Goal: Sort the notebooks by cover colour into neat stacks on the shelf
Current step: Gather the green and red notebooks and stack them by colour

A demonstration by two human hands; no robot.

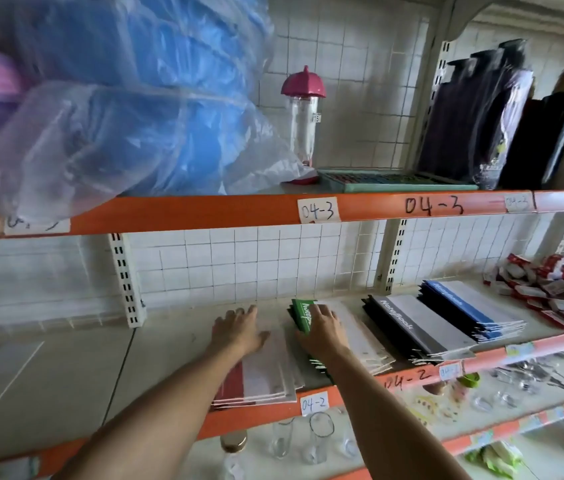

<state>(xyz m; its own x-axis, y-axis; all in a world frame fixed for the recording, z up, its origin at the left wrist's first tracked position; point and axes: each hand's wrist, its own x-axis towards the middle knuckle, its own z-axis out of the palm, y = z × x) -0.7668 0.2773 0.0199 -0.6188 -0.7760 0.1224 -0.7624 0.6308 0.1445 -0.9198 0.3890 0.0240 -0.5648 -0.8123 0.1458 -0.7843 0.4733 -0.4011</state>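
On the shelf [169, 344] lie four notebook stacks: blue [474, 306], black [415, 327], green [303, 318] and red [256, 379]. They look thin, light and bendable, so better to hold them by the long edges. The right hand [322, 332] presses flat on the green stack, the left hand [239, 329] rests open on the red one.

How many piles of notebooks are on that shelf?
4: red pile under the left hand, green pile under the right hand, then black pile, blue pile rightmost. More may be hidden.
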